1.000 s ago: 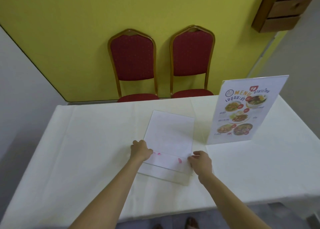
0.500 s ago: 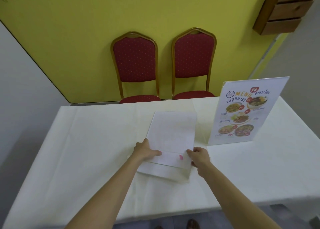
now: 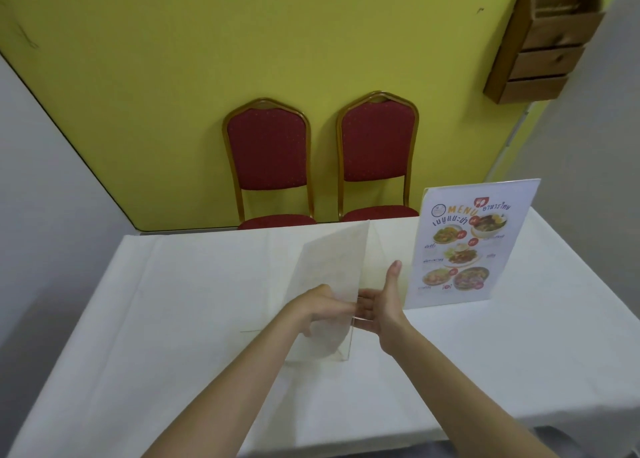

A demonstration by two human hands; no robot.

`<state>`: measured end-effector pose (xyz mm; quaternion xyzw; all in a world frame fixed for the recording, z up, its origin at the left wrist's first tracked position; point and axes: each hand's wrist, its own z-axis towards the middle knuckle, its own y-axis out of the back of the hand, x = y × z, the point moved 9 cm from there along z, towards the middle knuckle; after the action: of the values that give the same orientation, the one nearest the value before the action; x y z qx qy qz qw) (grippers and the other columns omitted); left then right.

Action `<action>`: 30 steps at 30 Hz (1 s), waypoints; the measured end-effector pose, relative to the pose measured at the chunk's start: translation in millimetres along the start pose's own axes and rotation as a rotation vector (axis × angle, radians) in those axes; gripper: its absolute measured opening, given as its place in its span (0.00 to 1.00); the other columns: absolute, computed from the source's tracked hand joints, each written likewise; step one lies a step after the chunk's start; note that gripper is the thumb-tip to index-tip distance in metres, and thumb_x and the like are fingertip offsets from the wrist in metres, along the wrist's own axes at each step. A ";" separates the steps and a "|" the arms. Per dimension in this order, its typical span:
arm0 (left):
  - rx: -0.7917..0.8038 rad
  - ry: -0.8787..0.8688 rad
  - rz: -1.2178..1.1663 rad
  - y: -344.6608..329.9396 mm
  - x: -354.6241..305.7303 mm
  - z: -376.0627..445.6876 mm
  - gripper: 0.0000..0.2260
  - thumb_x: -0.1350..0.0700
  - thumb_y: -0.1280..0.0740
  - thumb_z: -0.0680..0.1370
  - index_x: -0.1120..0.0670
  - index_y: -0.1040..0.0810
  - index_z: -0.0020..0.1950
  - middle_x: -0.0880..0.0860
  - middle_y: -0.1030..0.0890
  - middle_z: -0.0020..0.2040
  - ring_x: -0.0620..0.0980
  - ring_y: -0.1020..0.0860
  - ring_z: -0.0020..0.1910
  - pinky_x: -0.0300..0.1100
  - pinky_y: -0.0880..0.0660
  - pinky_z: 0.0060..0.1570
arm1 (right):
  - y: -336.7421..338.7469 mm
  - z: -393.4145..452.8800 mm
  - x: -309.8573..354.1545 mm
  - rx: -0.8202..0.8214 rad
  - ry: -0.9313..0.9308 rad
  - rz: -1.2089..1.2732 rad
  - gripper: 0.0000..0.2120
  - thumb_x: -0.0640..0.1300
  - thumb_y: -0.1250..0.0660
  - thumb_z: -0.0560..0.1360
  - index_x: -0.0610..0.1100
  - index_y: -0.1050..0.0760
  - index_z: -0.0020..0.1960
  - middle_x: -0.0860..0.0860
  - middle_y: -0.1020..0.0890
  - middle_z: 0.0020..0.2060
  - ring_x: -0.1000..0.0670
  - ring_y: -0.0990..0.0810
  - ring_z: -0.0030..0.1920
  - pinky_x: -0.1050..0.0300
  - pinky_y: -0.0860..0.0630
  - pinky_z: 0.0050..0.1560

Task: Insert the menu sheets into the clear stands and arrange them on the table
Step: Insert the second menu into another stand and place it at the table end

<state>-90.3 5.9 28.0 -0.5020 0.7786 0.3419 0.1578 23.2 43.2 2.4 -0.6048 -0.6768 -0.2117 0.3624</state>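
A clear stand [image 3: 332, 267] with a white sheet inside, blank side towards me, is tipped up off the white table [image 3: 173, 302] at its middle. My left hand [image 3: 318, 310] grips the stand's lower left part; its clear base [image 3: 329, 350] shows in front of that hand. My right hand [image 3: 381, 302] presses flat against the stand's right side, thumb pointing up. To the right, a second clear stand with a colourful menu sheet [image 3: 471, 246] is upright on the table, facing me.
Two red chairs with gold frames [image 3: 270, 153] [image 3: 377, 146] stand behind the table against a yellow wall. A wooden wall rack [image 3: 547, 38] hangs at the upper right. The table's near edge runs across the bottom of the view.
The stand with the blank-side sheet lay flat under both hands; now it is lifted and turned up on edge. My right hand has opened flat against it.
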 end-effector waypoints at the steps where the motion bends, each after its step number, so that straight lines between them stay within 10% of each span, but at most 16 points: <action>1: -0.008 0.012 0.013 3.1 -1.5 -1.5 0.26 0.42 0.28 0.69 0.56 0.24 0.61 0.55 0.22 0.63 0.57 0.26 0.64 0.59 0.26 0.60 | -4.0 -3.0 3.4 0.018 0.007 0.002 0.47 0.77 0.63 0.67 0.40 0.21 0.43 0.42 0.15 0.42 0.42 0.16 0.47 0.49 0.19 0.47; 5: -0.028 0.032 0.122 16.8 -7.6 -12.0 0.27 0.44 0.28 0.70 0.56 0.26 0.64 0.55 0.21 0.62 0.57 0.23 0.62 0.56 0.21 0.56 | -13.4 -8.4 13.2 0.082 0.047 -0.002 0.44 0.76 0.63 0.69 0.43 0.21 0.41 0.47 0.14 0.35 0.44 0.16 0.46 0.49 0.20 0.48; 11: -0.049 0.041 0.299 28.8 -25.2 -21.7 0.17 0.59 0.36 0.76 0.62 0.26 0.64 0.61 0.21 0.59 0.60 0.20 0.58 0.53 0.18 0.51 | -33.5 -8.8 13.6 0.175 0.097 -0.024 0.39 0.73 0.58 0.72 0.44 0.22 0.52 0.44 0.15 0.50 0.45 0.16 0.52 0.48 0.18 0.49; 18: -0.316 -0.056 0.414 49.5 -40.5 -30.7 0.13 0.59 0.43 0.80 0.61 0.29 0.62 0.60 0.23 0.59 0.60 0.20 0.55 0.46 0.21 0.47 | -53.8 -9.5 8.2 0.295 0.214 -0.292 0.15 0.50 0.41 0.79 0.44 0.19 0.56 0.50 0.15 0.54 0.49 0.17 0.55 0.54 0.18 0.53; 27: -0.336 -0.166 -0.016 73.7 -20.7 -54.9 0.08 0.66 0.47 0.76 0.58 0.30 0.47 0.55 0.21 0.44 0.57 0.20 0.46 0.47 0.21 0.42 | -36.6 10.4 0.6 0.165 0.225 -0.430 0.15 0.47 0.43 0.81 0.43 0.24 0.61 0.48 0.20 0.59 0.52 0.22 0.51 0.65 0.30 0.41; 30: -0.283 -0.209 -0.205 68.3 -14.0 -60.9 0.12 0.65 0.46 0.78 0.59 0.26 0.57 0.57 0.17 0.54 0.57 0.17 0.51 0.48 0.18 0.44 | -18.7 21.0 1.0 0.092 0.188 -0.432 0.17 0.52 0.42 0.80 0.40 0.29 0.60 0.45 0.21 0.55 0.48 0.22 0.51 0.60 0.27 0.42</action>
<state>-138.8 -8.9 105.4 -0.5576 0.6470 0.4802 0.1996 0.1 55.8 -7.6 -0.4067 -0.7627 -0.3086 0.3971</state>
